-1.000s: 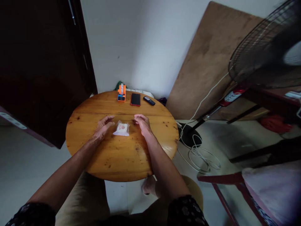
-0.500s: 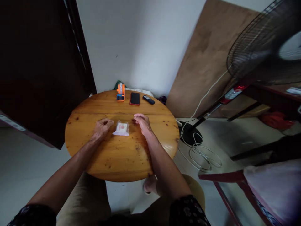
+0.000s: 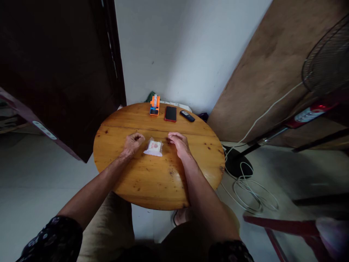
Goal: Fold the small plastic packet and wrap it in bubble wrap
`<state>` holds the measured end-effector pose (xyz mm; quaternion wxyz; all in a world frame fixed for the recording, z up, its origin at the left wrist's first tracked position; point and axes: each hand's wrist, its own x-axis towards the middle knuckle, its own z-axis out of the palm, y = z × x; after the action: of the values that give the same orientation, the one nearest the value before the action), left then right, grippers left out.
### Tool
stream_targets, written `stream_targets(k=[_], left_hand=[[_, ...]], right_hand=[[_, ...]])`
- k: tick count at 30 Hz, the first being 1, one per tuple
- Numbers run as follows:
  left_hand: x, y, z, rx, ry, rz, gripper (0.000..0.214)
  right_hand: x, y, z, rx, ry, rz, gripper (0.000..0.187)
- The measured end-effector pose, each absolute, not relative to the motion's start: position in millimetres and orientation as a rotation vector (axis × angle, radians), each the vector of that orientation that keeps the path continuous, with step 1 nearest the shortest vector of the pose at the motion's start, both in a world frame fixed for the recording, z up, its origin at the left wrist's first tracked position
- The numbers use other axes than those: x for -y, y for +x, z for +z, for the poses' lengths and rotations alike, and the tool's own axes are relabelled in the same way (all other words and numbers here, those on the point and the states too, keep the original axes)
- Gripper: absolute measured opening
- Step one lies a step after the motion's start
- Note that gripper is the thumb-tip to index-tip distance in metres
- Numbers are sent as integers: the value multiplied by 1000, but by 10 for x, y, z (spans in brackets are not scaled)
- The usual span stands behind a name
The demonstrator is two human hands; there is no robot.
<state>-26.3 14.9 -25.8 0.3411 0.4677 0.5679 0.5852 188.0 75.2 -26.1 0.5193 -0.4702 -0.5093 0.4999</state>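
Observation:
Between my hands lies a small clear plastic packet with a white item and reddish print inside, flat on the round wooden table. To the left of the packet my left hand rests with its fingers curled into a loose fist, apart from it; nothing shows in the fingers. My right hand is on the other side, fingers loosely bent and partly apart, holding nothing visible. Neither hand touches the packet.
Along the table's far side stand an orange and blue tape dispenser, a dark phone with a red edge and a black handset. A stand fan and coiled white cable are at right, a dark door at left.
The view has turned a little to the left, so everything sits further right in the picture. Both hands keep their places beside the packet, which has not moved on the table.

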Motion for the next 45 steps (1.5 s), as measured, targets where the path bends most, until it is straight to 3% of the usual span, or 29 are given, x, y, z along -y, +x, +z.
stream_targets(k=[12,22,27,36,45], left_hand=[[-154,-257,-258,-1511,1284,1500,12],[-105,-274,-269,-1509,1403,1405,47],[-83,-269,-264,-1383,1351,1424,23],[-76,-276,-276,-1239,1301,1224,59],[-104,-267,-322,-1188,1240,1248,57]], right_hand=[[-772,1879,-300,1272,-1105,1170,29],[-603,1838,-98,1509,-869,1358,29],[-523,1855,-12,1767,-732,1412,25],[-511,1822,-60,2037,-768,1302,26],[-491,1772,-89,2029,-798,1200,20]])
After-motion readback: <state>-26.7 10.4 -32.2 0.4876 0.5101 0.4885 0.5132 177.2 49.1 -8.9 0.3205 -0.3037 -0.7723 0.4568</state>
